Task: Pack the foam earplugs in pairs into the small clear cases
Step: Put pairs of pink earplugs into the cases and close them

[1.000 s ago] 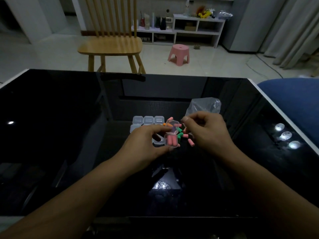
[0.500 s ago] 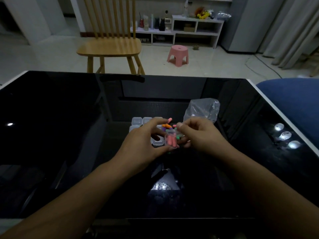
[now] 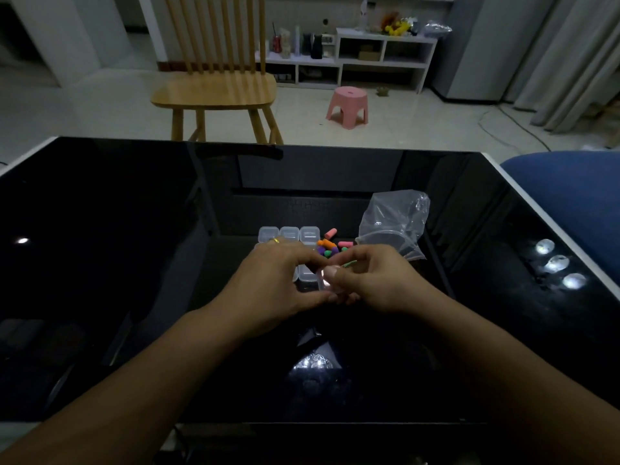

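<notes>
Closing a filled case between two hands

A small clear case [image 3: 327, 280] is held just above the black counter [image 3: 134, 263], pinched from both sides: the left hand [image 3: 278, 283] grips its near-left edge, and the right hand [image 3: 372, 280] is curled round it with the thumb laid on the lid. Whether a pair sits inside cannot be told. The lid is best pressed down evenly by the thumb while the base is kept steady, so no foam is trapped at the rim. Loose earplugs [image 3: 330, 246] lie just behind, beside the spare cases [image 3: 288, 233] and a plastic bag [image 3: 396, 226].
</notes>
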